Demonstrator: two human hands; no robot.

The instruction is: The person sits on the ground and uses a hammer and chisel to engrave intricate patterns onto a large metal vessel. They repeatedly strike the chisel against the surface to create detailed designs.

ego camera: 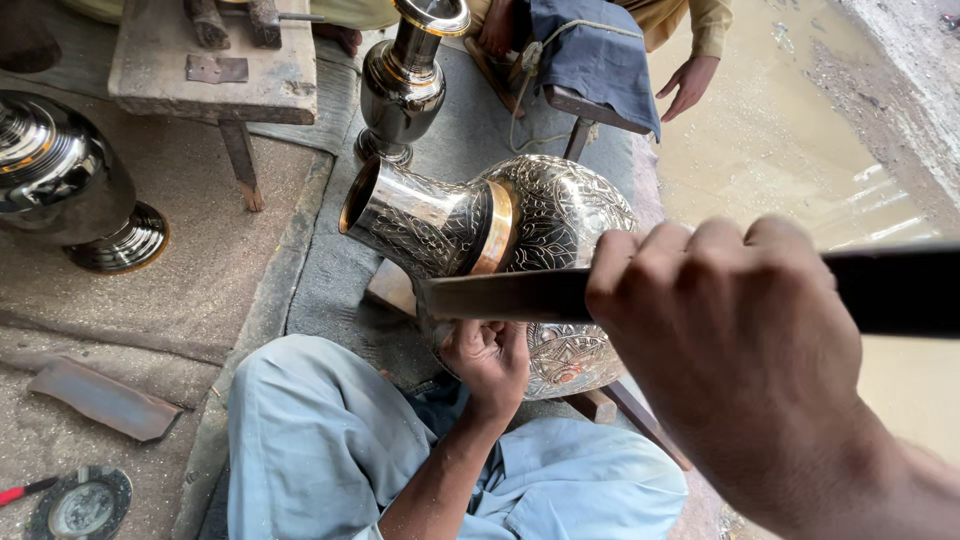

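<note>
A large engraved metal vase (540, 230) lies on its side on a low wooden stand, its mouth pointing left, with a brass band at the neck. My left hand (490, 362) is closed against the vase's underside, fingers curled as if pinching a small tool I cannot make out. My right hand (730, 350) is raised close to the camera, gripping a long flat dark metal bar (500, 296) whose end hangs just above the left hand. My knees in light blue trousers (330, 440) sit below the vase.
An upright polished vase (405, 85) stands behind. Another big shiny vase (70, 180) is at the left. A wooden bench (200, 60) lies at the back, a metal scrap (105, 400) and a round disc (85, 505) at lower left. Another person's hand (688, 85) rests at the top right.
</note>
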